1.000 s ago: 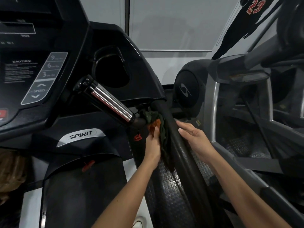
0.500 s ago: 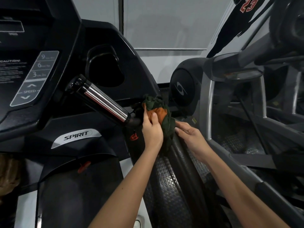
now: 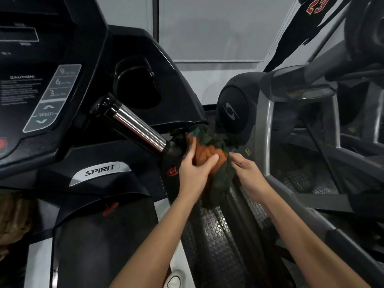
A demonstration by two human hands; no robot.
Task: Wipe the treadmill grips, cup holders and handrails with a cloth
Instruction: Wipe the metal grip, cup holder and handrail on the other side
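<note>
While both bare arms reach forward from the bottom of the view, the left hand (image 3: 194,173) presses an orange and dark green cloth (image 3: 209,159) against the top of the treadmill's right handrail (image 3: 234,221). Its fingers curl over the orange part of the bunched cloth, gripping it. The right hand (image 3: 248,175) is just beside the cloth on its right, fingers bent and pinching the green edge against the rail.

This handrail is a long black padded bar. Its long axis runs from the lower right of the view up and away to the corner of the console (image 3: 87,65), where the cloth sits. A loose end of the cloth hangs down along the rail.

Left of the hands, a shiny metal grip (image 3: 138,129) with a black cap slants up to the left, its lower end meeting the rail close to the cloth. Above it, a dark cup holder (image 3: 136,88) is sunk into the console. A silver badge (image 3: 99,172) reading SPIRIT sits below the console. Another grey exercise machine (image 3: 291,113) stands to the right.
</note>
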